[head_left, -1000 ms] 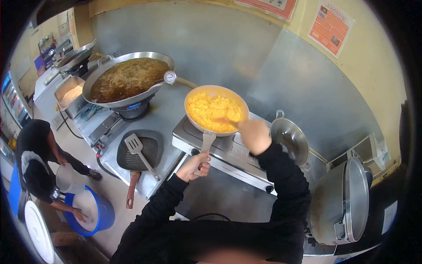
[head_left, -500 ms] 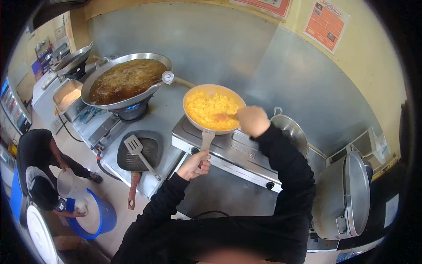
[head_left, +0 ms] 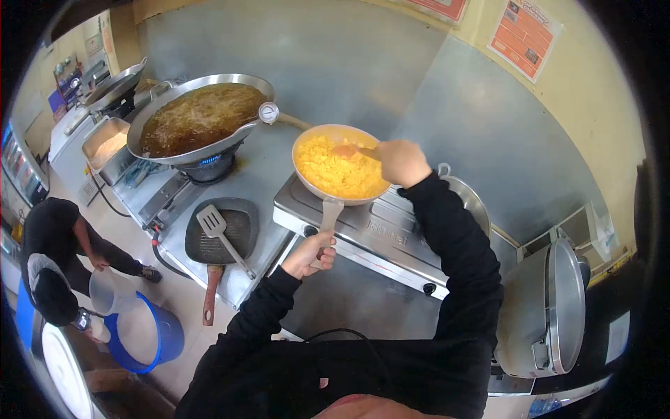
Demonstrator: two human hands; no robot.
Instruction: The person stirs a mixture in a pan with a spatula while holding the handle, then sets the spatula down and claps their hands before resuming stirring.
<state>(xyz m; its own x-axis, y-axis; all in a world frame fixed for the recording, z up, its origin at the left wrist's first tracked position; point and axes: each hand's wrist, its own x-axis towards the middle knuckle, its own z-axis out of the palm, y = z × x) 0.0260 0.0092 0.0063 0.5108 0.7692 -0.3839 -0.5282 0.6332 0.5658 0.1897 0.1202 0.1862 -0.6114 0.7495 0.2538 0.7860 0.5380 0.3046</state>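
Observation:
My left hand [head_left: 310,256] is closed round the beige handle of a frying pan [head_left: 371,197], which sits on a silver gas stove [head_left: 349,227]. Yellow scrambled eggs [head_left: 335,171] cover the pan's bottom. At the pan's right rim, my right hand [head_left: 403,163] grips a spatula [head_left: 368,152] by its brown handle. The spatula's orange-brown head rests among the eggs at the far side of the pan. My right fingers are mostly hidden behind the back of the hand.
Left of the pan, a large wok [head_left: 262,84] of bubbling oil stands over a lit burner, a thermometer [head_left: 268,112] at its rim. A slotted turner [head_left: 225,241] lies across a grill pan [head_left: 241,213]. A large pot [head_left: 523,314] stands right. A co-worker [head_left: 56,237] bends over a blue bucket [head_left: 171,335].
My right hand has shifted slightly up, carrying the spatula head from the near part of the eggs to the far side. The co-worker's hand has lifted out of the bucket.

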